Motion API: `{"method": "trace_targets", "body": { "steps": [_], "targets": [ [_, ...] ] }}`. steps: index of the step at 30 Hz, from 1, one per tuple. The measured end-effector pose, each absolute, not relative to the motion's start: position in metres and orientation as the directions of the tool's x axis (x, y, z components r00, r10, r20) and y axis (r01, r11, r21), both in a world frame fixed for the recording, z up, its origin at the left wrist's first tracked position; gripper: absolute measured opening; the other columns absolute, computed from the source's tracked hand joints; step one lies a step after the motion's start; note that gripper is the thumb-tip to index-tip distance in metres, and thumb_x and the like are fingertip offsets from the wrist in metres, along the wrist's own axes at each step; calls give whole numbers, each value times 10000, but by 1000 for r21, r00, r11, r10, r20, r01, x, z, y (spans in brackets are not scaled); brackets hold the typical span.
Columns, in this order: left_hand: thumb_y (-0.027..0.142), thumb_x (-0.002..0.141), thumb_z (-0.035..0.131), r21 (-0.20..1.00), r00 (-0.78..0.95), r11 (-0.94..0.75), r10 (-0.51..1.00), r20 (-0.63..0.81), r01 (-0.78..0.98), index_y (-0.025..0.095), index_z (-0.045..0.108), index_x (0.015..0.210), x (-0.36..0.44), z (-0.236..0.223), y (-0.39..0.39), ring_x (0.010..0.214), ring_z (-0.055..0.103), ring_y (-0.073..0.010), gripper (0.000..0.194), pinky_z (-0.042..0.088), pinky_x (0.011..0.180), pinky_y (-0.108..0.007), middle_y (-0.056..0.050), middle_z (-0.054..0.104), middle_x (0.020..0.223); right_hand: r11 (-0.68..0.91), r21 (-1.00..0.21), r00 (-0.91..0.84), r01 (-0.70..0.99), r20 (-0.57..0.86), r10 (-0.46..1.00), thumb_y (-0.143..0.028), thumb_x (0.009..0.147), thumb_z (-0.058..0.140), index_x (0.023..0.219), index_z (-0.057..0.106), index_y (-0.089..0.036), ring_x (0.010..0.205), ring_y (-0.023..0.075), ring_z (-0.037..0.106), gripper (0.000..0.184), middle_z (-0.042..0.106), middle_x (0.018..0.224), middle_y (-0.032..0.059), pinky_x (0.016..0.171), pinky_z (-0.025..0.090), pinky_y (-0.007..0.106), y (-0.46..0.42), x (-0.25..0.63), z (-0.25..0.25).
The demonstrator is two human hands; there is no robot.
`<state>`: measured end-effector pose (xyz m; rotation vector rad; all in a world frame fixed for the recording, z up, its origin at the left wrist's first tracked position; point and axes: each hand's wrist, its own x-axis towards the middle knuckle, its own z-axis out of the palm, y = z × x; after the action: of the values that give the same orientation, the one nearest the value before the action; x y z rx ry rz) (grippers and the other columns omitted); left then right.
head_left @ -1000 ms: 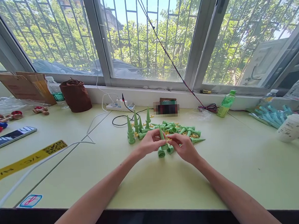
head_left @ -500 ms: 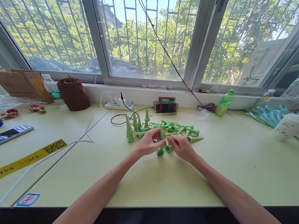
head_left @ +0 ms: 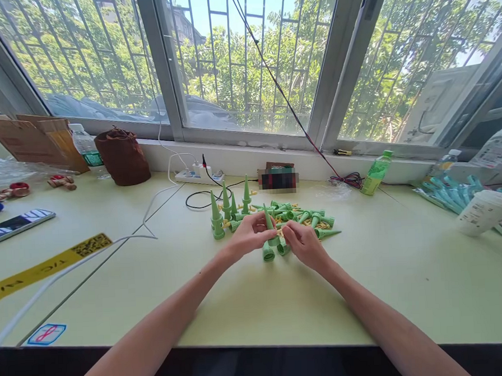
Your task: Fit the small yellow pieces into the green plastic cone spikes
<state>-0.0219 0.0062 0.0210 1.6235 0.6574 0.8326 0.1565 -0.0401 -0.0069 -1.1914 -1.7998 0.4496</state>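
My left hand [head_left: 255, 232] is closed around a green plastic watering spike [head_left: 269, 219], its point upward and leaning slightly left. At the spike's right side, my right hand [head_left: 303, 240] pinches a small yellow valve [head_left: 279, 230], mostly hidden by the fingertips. Just below the hands lies another green spike with its round open end [head_left: 268, 254] toward me. Behind and to the right spreads a pile of green spikes [head_left: 305, 216] mixed with yellow valves. Several spikes with yellow valves stand upright [head_left: 216, 218] left of the pile.
Along the window side are a power strip [head_left: 183, 176], a brown pouch [head_left: 122, 156] and a green-capped bottle [head_left: 376, 173]. A white cable [head_left: 151, 215] crosses the left of the table [head_left: 257, 311]. A phone [head_left: 19, 225] lies far left; a paper cup [head_left: 485, 212] leans at right.
The held spike has tilted, its tip moving a little left. My right fingers have shifted slightly at its side. The pile and the standing spikes look unchanged.
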Motion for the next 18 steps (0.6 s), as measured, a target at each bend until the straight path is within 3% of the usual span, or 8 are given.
{"method": "trace_targets", "body": {
  "steps": [3, 6, 12, 18],
  "targets": [
    [358, 707, 734, 993, 591, -103, 799, 112, -49, 149, 559, 854, -23, 22, 7, 486, 342, -33, 310, 216, 409, -167, 24, 488, 673, 475, -735, -129, 484, 478, 869, -460, 953, 441, 917, 565, -177, 534, 118, 459, 312, 562, 691, 2, 506, 334, 237, -41, 157, -5],
    [358, 704, 739, 994, 607, -79, 787, 107, -73, 145, 562, 853, -23, 21, 8, 473, 315, -25, 315, 196, 412, -178, 20, 493, 682, 483, -737, -132, 472, 483, 866, -460, 931, 489, 972, 582, -172, 576, 135, 519, 305, 608, 744, 27, 529, 371, 241, -41, 157, -5],
    [367, 739, 717, 991, 635, -111, 761, 131, -71, 143, 568, 896, -25, 21, 7, 496, 361, -35, 312, 251, 423, -185, -1, 520, 742, 469, -719, -115, 512, 484, 867, -454, 942, 465, 895, 610, -171, 562, 128, 479, 322, 584, 684, 13, 519, 356, 239, -40, 158, -7],
    [382, 768, 691, 979, 676, -204, 717, 168, -26, 138, 567, 937, -20, 18, 3, 578, 459, -65, 321, 299, 434, -172, -44, 570, 855, 454, -680, -58, 575, 520, 852, -504, 937, 440, 604, 480, -180, 510, 103, 307, 466, 367, 532, -40, 492, 252, 242, -37, 159, -10]
  ]
}}
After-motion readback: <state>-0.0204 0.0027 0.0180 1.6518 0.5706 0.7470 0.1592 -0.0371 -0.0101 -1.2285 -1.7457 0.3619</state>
